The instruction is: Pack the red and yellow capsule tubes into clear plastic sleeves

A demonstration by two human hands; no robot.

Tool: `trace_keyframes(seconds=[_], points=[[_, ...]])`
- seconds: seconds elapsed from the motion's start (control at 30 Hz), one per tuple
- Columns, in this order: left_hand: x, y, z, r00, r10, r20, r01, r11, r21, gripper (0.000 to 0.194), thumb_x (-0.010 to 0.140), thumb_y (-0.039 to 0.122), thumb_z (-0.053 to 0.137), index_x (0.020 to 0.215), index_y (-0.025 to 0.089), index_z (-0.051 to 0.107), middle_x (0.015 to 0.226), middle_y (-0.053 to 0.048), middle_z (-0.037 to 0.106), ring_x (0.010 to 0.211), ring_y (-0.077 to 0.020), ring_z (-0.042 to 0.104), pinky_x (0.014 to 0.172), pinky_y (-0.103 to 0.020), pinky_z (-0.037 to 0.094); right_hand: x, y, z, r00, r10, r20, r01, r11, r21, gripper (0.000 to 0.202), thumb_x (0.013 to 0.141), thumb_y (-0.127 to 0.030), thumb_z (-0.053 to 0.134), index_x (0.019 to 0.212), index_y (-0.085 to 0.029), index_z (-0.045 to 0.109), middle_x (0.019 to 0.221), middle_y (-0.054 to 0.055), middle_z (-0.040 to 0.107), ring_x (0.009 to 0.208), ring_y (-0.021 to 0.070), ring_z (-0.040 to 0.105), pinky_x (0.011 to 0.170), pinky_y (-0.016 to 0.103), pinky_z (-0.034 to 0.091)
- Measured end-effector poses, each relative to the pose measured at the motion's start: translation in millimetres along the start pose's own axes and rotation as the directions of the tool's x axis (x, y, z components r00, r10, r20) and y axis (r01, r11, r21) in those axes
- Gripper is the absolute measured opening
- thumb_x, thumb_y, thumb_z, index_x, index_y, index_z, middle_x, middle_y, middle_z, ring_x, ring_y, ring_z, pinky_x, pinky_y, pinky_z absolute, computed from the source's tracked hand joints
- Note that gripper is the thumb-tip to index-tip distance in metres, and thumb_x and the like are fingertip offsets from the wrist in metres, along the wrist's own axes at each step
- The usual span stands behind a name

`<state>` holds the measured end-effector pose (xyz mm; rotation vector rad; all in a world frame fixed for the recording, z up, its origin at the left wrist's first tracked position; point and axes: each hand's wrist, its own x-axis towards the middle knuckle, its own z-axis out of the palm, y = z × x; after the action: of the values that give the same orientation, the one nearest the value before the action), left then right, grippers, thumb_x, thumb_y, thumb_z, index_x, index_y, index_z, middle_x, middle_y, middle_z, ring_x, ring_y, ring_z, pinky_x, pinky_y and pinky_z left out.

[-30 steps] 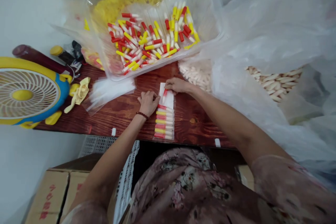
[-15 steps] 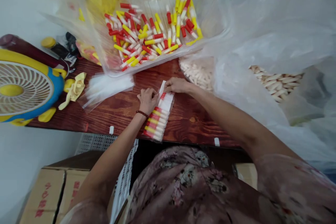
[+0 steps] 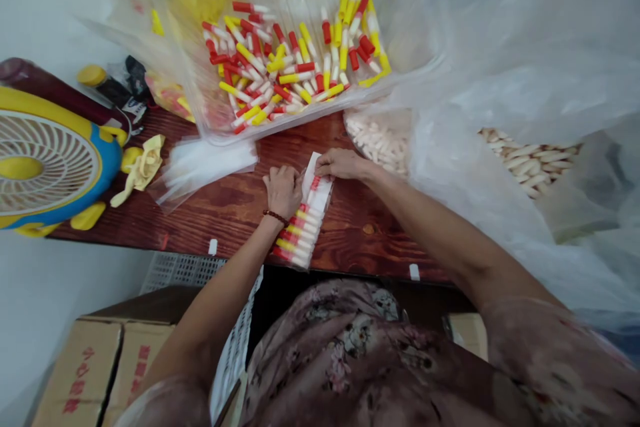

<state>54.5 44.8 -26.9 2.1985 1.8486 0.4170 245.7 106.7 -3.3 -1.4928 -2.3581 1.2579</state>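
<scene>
Centrally, a clear packet [image 3: 303, 227] filled with a row of red- and yellow-capped tubes lies tilted on the dark wooden worktop [image 3: 360, 227], near its front edge. The left hand [image 3: 283, 189] rests curled on the packet's left side; the right hand [image 3: 340, 163] pinches its open top end. Just beyond stands a clear bin [image 3: 300, 53] heaped with the same tubes. A yellow-and-blue fan [image 3: 45, 167] sits far left.

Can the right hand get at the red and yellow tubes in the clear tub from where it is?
Probably yes: the right hand rests on the packet just below the open-topped tub, with only bare tabletop between.
</scene>
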Motion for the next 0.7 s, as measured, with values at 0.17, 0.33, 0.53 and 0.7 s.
trace_keyframes(seconds=[0.17,0.33,0.53,0.7], points=[[-4,1,-11.6,0.998,-0.066,0.023,0.067,0.996,-0.061,0.026,0.097,0.038,0.043,0.089,0.020,0.059,0.103,-0.009,0.063,0.104,-0.0265,0.047,0.092,-0.041,0.032,-6,-2,2,0.989,0.097,-0.113,-0.073,0.977,0.201,0.015,0.083,-0.025,0.059,0.070,-0.017,0.062,0.060,-0.002,0.063,0.056,0.0096,0.057,0.057,0.020,0.040],[-23,0,-24.7,0.981,-0.158,0.112,0.161,0.987,-0.018,0.029,0.088,0.048,0.056,0.086,0.020,0.062,0.105,-0.010,0.061,0.105,-0.0314,0.047,0.092,-0.048,0.035,-14,8,7,0.783,0.416,-0.463,0.018,0.728,0.685,0.016,0.089,-0.018,0.050,0.073,-0.017,0.052,0.056,-0.004,0.057,0.045,0.0078,0.053,0.045,0.018,0.043],[-25,1,-30.4,0.971,-0.151,0.187,0.158,0.987,-0.020,0.015,0.082,0.033,0.060,0.079,0.018,0.055,0.097,-0.009,0.059,0.098,-0.0276,0.053,0.085,-0.039,0.040,-5,15,10,0.610,0.619,-0.495,0.084,0.570,0.817,0.009,0.089,-0.013,0.048,0.082,-0.018,0.047,0.063,-0.004,0.061,0.047,0.0084,0.060,0.041,0.016,0.045],[-17,-13,-35.7,0.964,-0.146,0.223,0.215,0.922,-0.322,0.018,0.080,0.022,0.060,0.072,0.019,0.044,0.070,0.002,0.052,0.069,-0.0150,0.051,0.066,-0.026,0.036,-20,11,18,0.606,0.555,-0.570,0.062,0.681,0.729,0.014,0.088,-0.024,0.056,0.097,-0.020,0.045,0.068,-0.006,0.061,0.046,0.0075,0.058,0.037,0.014,0.042]])
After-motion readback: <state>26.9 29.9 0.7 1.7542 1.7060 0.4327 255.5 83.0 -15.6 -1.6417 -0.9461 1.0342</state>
